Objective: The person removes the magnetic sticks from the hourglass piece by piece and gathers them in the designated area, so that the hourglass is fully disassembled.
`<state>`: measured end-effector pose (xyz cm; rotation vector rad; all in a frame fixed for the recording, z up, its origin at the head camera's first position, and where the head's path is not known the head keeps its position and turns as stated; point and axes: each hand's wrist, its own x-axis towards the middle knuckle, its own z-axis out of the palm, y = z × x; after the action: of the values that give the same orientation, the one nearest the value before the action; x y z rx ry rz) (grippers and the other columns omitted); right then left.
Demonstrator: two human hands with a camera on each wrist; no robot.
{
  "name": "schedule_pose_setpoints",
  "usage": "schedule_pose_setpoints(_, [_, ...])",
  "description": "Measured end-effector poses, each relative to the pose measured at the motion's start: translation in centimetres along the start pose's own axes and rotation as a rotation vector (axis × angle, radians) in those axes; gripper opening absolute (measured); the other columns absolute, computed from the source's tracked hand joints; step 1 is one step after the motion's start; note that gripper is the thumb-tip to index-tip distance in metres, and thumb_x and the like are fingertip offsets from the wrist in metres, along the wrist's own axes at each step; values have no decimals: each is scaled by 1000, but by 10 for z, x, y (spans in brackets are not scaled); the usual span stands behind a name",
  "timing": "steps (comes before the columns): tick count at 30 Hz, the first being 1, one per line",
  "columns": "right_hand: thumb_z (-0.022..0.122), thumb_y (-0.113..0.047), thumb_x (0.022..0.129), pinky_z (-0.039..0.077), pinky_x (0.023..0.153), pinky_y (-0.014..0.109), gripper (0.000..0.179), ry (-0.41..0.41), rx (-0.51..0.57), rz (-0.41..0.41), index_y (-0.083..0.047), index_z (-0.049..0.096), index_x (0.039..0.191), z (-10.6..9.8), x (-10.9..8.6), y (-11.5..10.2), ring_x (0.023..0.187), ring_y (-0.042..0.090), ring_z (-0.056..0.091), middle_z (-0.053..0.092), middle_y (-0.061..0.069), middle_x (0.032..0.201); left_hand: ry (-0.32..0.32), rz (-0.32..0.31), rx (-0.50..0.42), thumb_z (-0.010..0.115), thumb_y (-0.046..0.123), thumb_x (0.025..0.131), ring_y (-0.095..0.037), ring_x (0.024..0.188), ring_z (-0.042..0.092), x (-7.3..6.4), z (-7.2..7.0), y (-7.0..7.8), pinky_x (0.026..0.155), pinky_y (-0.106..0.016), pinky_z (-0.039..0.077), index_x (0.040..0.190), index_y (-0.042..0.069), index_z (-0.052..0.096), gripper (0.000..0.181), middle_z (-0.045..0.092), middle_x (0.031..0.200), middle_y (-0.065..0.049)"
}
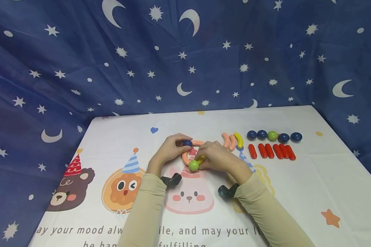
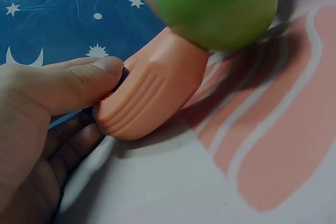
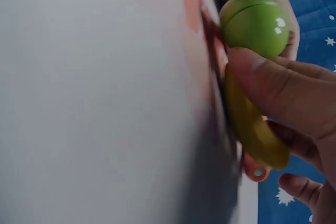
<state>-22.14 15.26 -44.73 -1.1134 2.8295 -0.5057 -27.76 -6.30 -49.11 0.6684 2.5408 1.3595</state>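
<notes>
My left hand (image 1: pixel 169 149) pinches a dark blue ball (image 1: pixel 187 143) between thumb and fingers. Peach curved pieces (image 1: pixel 184 159) adjoin that ball and form part of a ring on the tablecloth. On the ring's near side, my right hand (image 1: pixel 215 156) grips a yellow curved piece (image 3: pixel 252 124), its thumb tip close against a green ball (image 3: pixel 254 24) at the piece's end. In the left wrist view, the green ball (image 2: pixel 218 9) meets the end of a ribbed peach piece (image 2: pixel 152 90). Fingers cover parts of the ring.
Right of the hands lie two loose peach curved pieces (image 1: pixel 225 140) and a yellow one (image 1: pixel 238 140). Farther right, several dark blue balls (image 1: pixel 261 134) and a green ball (image 1: pixel 272 136) stand in a row behind several red sticks (image 1: pixel 269 151). A starry curtain (image 1: pixel 185 68) borders the table.
</notes>
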Motion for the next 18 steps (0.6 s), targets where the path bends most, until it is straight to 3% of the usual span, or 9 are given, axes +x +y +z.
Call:
schedule_pose_setpoints(11, [74, -31, 80, 40, 75, 28, 12, 24, 41, -46, -27, 70, 90, 7, -1, 9, 84, 7, 53, 67, -16, 84, 2, 1, 6, 71, 24, 86, -13, 100, 61, 1, 1, 0, 90, -30, 51, 117, 17, 67, 32, 64, 117, 4])
schedule_pose_setpoints(18, [72, -25, 79, 45, 74, 26, 8, 12, 110, -62, -23, 67, 86, 10, -1, 12, 77, 8, 53, 64, -9, 78, 12, 5, 1, 71, 22, 86, -13, 96, 62, 1, 2, -1, 87, -29, 52, 117, 16, 67, 32, 64, 117, 2])
